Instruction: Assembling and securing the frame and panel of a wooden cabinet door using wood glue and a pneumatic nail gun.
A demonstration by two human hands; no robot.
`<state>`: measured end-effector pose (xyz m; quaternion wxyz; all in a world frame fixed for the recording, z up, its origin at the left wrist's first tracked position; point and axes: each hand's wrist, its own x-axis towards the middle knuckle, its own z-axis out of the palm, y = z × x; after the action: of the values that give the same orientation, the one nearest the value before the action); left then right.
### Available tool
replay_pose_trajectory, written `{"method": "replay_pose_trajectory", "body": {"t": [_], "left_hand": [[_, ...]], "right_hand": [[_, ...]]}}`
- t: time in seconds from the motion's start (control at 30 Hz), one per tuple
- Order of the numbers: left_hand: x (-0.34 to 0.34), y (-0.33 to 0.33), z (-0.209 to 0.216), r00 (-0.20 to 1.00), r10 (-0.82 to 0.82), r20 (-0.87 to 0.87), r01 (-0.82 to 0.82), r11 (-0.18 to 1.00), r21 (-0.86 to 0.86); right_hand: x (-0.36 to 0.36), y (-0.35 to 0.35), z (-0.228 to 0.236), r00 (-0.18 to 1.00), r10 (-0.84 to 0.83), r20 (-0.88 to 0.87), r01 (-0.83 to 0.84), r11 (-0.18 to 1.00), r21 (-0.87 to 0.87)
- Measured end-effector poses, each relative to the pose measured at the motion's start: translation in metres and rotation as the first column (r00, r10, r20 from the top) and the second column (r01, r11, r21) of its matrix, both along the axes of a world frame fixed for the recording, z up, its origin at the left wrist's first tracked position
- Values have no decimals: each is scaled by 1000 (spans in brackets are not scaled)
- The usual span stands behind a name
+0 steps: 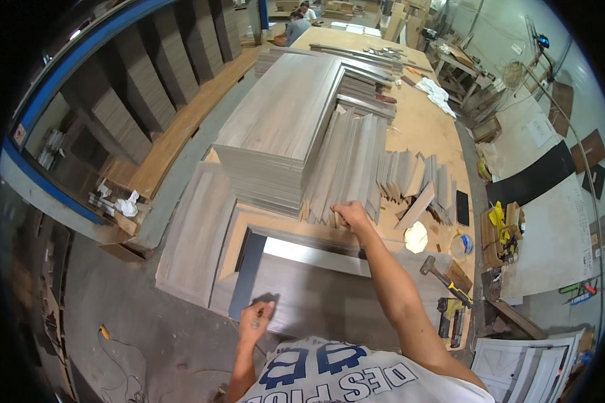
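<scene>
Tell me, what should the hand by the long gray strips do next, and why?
Perhaps the right hand should draw out one of the long gray strips: it is at their near ends, while the left hand is away from them, beside the dark band.

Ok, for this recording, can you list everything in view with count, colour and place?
Workbench: one, tan, centre
Panel stack: one, grey wood-grain, on bench
Long strips: many, grey, right of stack
Short pieces: several, grey, right of strips
Front panel: one, grey, near edge
Dark strip: one, blue-grey, front panel's left
Hammer: one, black-yellow, bench right
Tub: one, clear and blue, above hammer
White cloth: one, bench's far right
Rack: one, blue-framed, left
Black sheet: one, right
People: two, grey and white tops, far end
Smaller clutter: uncounted, mixed, around
Left hand: one, bare, by dark strip's near end
Right hand: one, bare, at long strips' near ends
</scene>
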<state>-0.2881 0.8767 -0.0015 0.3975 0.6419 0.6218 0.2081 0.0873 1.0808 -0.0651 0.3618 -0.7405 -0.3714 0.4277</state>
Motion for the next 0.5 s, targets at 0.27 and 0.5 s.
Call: {"method": "replay_pose_trajectory", "body": {"t": [0.27, 0.5], "left_hand": [[56, 74, 46, 980, -82, 183, 57, 988, 141], [173, 189, 14, 928, -314, -199, 371, 742, 558]], "right_hand": [[26, -141, 91, 478, 171, -861, 115, 960, 255], [-21, -228, 133, 614, 35, -789, 234, 946, 224]]}}
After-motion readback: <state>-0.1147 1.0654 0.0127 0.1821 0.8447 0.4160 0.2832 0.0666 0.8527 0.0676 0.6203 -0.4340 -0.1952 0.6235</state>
